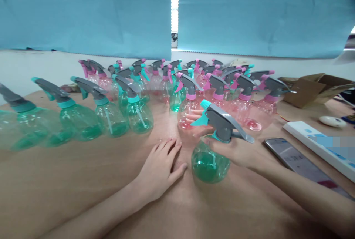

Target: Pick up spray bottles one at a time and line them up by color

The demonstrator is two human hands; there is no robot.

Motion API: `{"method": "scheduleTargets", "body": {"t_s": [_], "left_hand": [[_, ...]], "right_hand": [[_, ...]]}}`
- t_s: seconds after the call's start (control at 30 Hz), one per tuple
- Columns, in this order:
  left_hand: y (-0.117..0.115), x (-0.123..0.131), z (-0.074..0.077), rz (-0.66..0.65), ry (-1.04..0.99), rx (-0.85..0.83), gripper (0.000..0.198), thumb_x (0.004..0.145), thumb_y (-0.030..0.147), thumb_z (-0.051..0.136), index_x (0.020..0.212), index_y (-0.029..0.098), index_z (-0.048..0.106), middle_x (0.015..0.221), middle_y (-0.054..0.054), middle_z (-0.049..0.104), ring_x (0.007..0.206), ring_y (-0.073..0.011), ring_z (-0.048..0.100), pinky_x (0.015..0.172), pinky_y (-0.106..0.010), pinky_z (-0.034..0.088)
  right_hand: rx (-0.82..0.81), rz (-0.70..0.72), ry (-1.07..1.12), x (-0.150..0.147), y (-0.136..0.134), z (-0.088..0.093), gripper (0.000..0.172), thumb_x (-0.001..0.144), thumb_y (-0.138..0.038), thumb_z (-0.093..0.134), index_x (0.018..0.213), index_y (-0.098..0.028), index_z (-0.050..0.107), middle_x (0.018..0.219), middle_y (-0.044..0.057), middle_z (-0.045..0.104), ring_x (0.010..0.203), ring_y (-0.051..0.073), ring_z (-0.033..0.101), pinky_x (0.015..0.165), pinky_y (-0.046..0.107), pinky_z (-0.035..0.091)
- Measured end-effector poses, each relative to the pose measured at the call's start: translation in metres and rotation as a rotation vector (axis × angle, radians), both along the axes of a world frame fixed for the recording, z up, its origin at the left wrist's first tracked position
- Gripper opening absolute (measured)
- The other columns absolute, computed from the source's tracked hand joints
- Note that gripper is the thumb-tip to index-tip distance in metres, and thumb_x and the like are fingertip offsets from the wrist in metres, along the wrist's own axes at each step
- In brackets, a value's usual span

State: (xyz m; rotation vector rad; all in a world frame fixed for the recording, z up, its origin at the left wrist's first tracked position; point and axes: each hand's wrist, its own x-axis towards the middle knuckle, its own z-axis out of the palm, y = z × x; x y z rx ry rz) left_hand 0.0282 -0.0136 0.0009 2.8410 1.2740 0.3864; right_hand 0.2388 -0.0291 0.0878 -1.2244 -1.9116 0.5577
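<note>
In front of me a green spray bottle with a grey head and turquoise trigger stands slightly tilted. My right hand is closed around its neck just below the head, the fingers partly hidden behind the trigger. My left hand lies flat on the wooden table, empty, fingers stretched out, a little left of that bottle. Nearest beyond the left hand is another green spray bottle, last of a row at the left. Behind my right fingers stands a pink spray bottle with a pink collar.
Several more pink and green spray bottles crowd the back. On the right lie a phone, a white power strip and a white computer mouse. An open cardboard box sits behind them. Blue blinds hang over the window.
</note>
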Motion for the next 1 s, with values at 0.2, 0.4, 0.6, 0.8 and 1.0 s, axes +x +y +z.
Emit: {"method": "scheduleTargets", "body": {"t_s": [0.2, 0.4, 0.6, 0.8, 1.0], "left_hand": [[0.0002, 0.0003, 0.0001, 0.003, 0.002, -0.015, 0.050, 0.092, 0.042, 0.049, 0.133, 0.013, 0.048, 0.139, -0.016, 0.049, 0.126, -0.0318, 0.044, 0.101, -0.048, 0.038], [0.0000, 0.0006, 0.0014, -0.004, 0.008, -0.025, 0.050, 0.093, 0.042, 0.048, 0.133, 0.012, 0.048, 0.139, -0.017, 0.048, 0.127, -0.0326, 0.044, 0.101, -0.050, 0.038], [-0.0001, 0.0005, 0.0007, 0.003, 0.009, -0.017, 0.050, 0.093, 0.042, 0.049, 0.133, 0.014, 0.048, 0.140, -0.016, 0.048, 0.128, -0.0321, 0.044, 0.102, -0.048, 0.037], [0.0000, 0.0008, 0.0018, 0.007, 0.018, -0.025, 0.051, 0.092, 0.042, 0.051, 0.134, 0.012, 0.048, 0.139, -0.017, 0.048, 0.128, -0.0328, 0.043, 0.102, -0.049, 0.037], [-0.0006, 0.0009, 0.0016, 0.000, 0.007, -0.025, 0.050, 0.092, 0.042, 0.050, 0.133, 0.013, 0.048, 0.139, -0.016, 0.048, 0.127, -0.0322, 0.044, 0.101, -0.049, 0.038]], "right_hand": [[0.031, 0.084, 0.019, -0.0035, 0.0000, 0.0059, 0.022, 0.072, -0.021, 0.050, 0.079, -0.029, 0.069, 0.092, -0.001, 0.072, 0.090, 0.023, 0.068, 0.089, 0.042, 0.053], [0.031, 0.053, 0.014, -0.0025, 0.0000, 0.0048, 0.020, 0.072, -0.021, 0.052, 0.074, -0.031, 0.069, 0.081, -0.002, 0.071, 0.080, 0.023, 0.069, 0.083, 0.042, 0.057], [0.026, 0.053, -0.003, -0.0025, 0.0005, 0.0050, 0.020, 0.072, -0.022, 0.052, 0.078, -0.031, 0.068, 0.080, -0.001, 0.070, 0.079, 0.023, 0.068, 0.080, 0.040, 0.057], [0.044, 0.062, 0.010, -0.0046, 0.0008, 0.0065, 0.019, 0.072, -0.019, 0.050, 0.071, -0.030, 0.067, 0.075, -0.001, 0.068, 0.074, 0.022, 0.068, 0.082, 0.042, 0.056], [0.042, 0.039, 0.007, -0.0029, 0.0004, 0.0058, 0.019, 0.071, -0.019, 0.052, 0.075, -0.030, 0.067, 0.077, -0.001, 0.069, 0.079, 0.024, 0.069, 0.084, 0.043, 0.056]]}}
